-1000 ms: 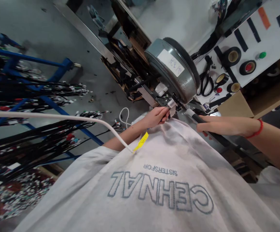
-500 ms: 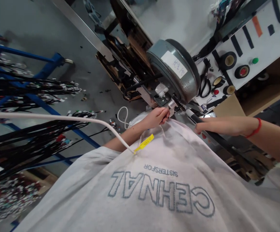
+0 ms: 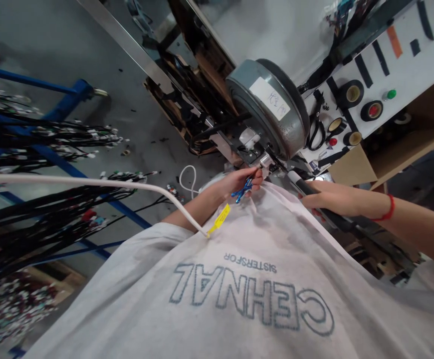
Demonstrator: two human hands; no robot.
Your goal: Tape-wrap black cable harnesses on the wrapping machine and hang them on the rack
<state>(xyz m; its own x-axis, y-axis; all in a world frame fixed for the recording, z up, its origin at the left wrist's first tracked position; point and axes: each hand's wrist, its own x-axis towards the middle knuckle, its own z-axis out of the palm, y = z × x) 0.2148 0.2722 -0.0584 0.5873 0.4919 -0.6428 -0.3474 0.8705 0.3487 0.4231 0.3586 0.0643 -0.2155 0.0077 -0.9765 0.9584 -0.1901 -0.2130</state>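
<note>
My left hand (image 3: pixel 245 180) is closed on a small bunch of blue wires (image 3: pixel 242 191), whose loose ends hang out below the fingers. Its fingertips are right at the metal tip (image 3: pixel 265 160) of a machine with a big round grey housing (image 3: pixel 280 107). My right hand (image 3: pixel 325 197), with a red cord round the wrist, is wrapped about a dark bar (image 3: pixel 338 218) with a pale end; some of its fingers are hidden behind it. A white cable (image 3: pixel 127 182) with a yellow tag (image 3: pixel 221 218) crosses in front of my light shirt (image 3: pixel 254 239).
Black wire harnesses (image 3: pixel 45 209) hang on a blue rack (image 3: pixel 63 159) at left. Tape rolls (image 3: pixel 372 110), scissors (image 3: pixel 317 133) and a green button (image 3: pixel 391 93) are on the white bench (image 3: pixel 400 70) at right. An open cardboard box (image 3: pixel 413 149) stands beside it.
Blue wire ends now show below my left hand, where they were not visible before. My right hand has shifted slightly left along the bar. The view has moved a little.
</note>
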